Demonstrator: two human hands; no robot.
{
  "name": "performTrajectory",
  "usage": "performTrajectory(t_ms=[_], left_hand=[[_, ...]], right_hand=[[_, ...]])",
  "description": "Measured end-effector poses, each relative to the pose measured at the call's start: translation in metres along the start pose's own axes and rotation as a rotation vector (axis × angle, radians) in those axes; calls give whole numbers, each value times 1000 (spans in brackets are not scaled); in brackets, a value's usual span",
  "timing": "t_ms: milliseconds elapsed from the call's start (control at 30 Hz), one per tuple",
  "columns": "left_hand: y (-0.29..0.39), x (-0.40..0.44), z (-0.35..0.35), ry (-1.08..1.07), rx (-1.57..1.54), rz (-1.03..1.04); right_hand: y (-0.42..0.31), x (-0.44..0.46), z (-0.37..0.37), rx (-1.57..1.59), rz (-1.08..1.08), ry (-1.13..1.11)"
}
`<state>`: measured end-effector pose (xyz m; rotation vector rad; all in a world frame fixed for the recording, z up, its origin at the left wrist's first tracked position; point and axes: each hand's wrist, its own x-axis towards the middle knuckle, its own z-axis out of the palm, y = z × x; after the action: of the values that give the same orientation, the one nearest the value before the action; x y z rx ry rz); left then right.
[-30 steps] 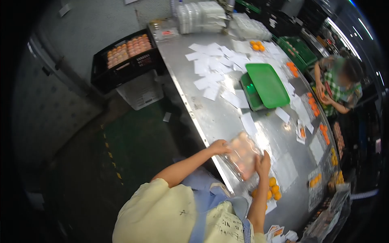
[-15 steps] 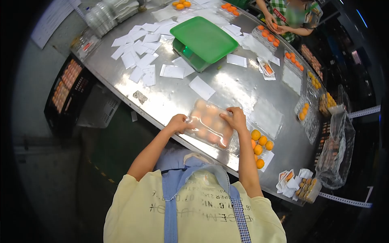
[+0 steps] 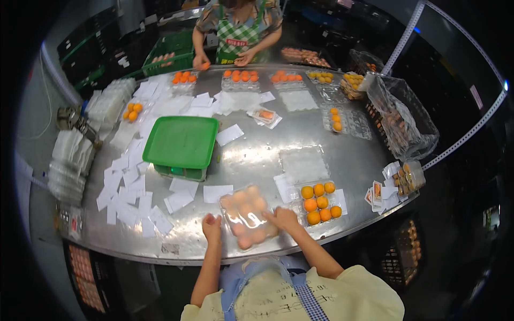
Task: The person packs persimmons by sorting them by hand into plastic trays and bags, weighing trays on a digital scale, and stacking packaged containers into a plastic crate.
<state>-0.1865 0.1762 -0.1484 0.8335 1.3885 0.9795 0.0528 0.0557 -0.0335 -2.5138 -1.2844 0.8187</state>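
A closed clear plastic clamshell box [image 3: 247,216] full of round, pale orange fruit stands tilted at the table's near edge, its lid shining. My left hand [image 3: 212,227] is closed at the box's left edge, fingers curled; the exact contact is hard to see. From the right, my right hand [image 3: 284,220] grips the box's side, thumb reaching over the lid. Beside that hand lies an open clear tray of orange fruit [image 3: 319,203], with its flat lid [image 3: 305,165] folded out behind it.
A scale with a green top [image 3: 181,142] stands left of centre on the metal table [image 3: 257,147]. White paper slips [image 3: 128,184] lie scattered at left. Several open fruit trays [image 3: 240,80] line the far edge, where a co-worker [image 3: 238,37] holds one orange fruit. Stacked empty boxes [image 3: 69,166] stand at left.
My view has swung round, so the table now lies level across it and the co-worker is at the top middle. The clamshell box remains between my hands.
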Motion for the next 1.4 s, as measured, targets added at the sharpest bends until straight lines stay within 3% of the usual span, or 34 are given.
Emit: performTrajectory(t_ms=[67, 167, 267, 433, 533, 633, 667, 733, 767, 833, 933, 967, 1033, 1300, 1400], left_hand=[[24, -19, 8, -303, 126, -191], [14, -9, 20, -427, 317, 183], [69, 0, 35, -638, 661, 404], [102, 14, 66, -1038, 771, 402], [108, 10, 81, -1103, 913, 397], [104, 7, 81, -979, 1035, 592], [101, 7, 75, -826, 1026, 663], [92, 10, 53, -521, 1001, 799], [83, 17, 40, -492, 860, 624], [58, 31, 15, -428, 575, 276], [46, 25, 3, -443, 125, 44], [52, 19, 1, -407, 52, -69], [51, 14, -5, -430, 34, -64], [47, 6, -20, -503, 110, -121], [50, 4, -24, -628, 56, -164]], right_hand=[[3, -19, 18, 66, 23, -17], [3, -42, 38, 113, -50, -174], [-1, -56, 44, 234, -118, -318], [-16, -70, 59, 258, -314, -455], [-26, -67, 60, 79, -460, -533], [-35, -65, 38, 203, -613, -604], [-41, -62, 26, 262, -665, -651], [-56, -44, 14, 227, -607, -427], [-64, -35, 13, 212, -575, -315], [-70, -4, 29, 170, -703, 221], [-87, 28, 36, -44, -757, 374], [-91, 34, 39, -95, -742, 292], [-100, 42, 40, -200, -711, 128], [-104, 43, 35, -94, -716, -65], [-102, 43, 29, -87, -703, -184]])
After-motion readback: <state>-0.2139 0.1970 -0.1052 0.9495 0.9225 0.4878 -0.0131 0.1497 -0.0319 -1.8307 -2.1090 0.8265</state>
